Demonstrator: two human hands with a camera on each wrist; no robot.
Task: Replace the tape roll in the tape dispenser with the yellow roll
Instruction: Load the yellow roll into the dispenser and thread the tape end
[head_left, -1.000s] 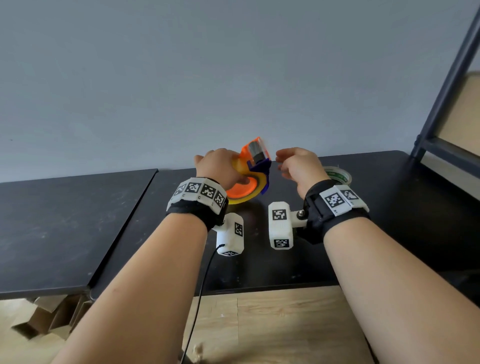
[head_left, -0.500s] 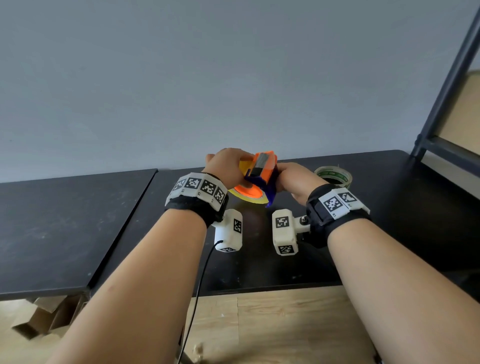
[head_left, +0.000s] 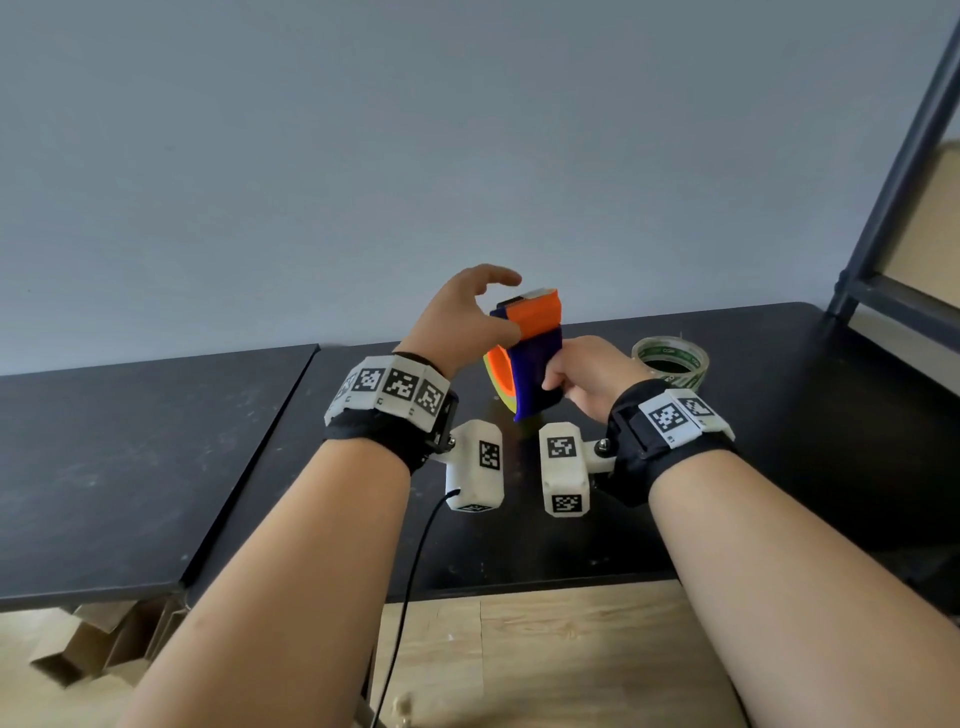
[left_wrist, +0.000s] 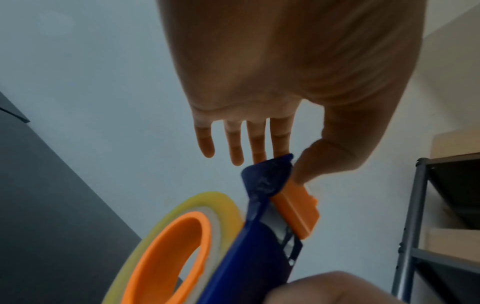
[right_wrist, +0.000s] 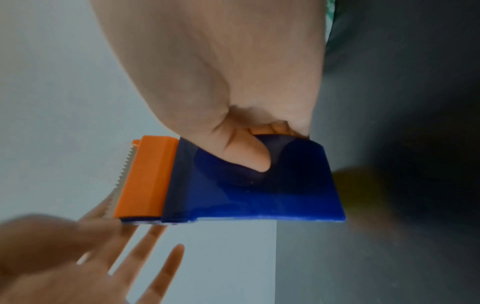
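The tape dispenser (head_left: 537, 371) has a blue body and an orange cutter head and is held upright above the black table (head_left: 779, 441). The yellow roll (head_left: 491, 376) sits on its orange hub (left_wrist: 166, 257) on the left side. My right hand (head_left: 571, 374) grips the blue body, with its thumb (right_wrist: 246, 156) pressed into the body's hollow. Beside the orange cutter head (right_wrist: 142, 179) my left hand (head_left: 498, 304) is raised with fingers (left_wrist: 236, 144) straight and spread. Only its thumb touches the head. The serrated blade shows in the right wrist view.
A clear tape roll with green print (head_left: 670, 361) lies on the table just right of my right hand. A dark metal shelf frame (head_left: 883, 208) stands at the far right. A second black table (head_left: 130, 467) adjoins on the left, with cardboard (head_left: 93, 649) beneath it.
The dispenser has been turned from lying tilted to standing upright. My right hand took hold of its blue body. My left hand let go of the roll side and rose, opening, to the cutter head.
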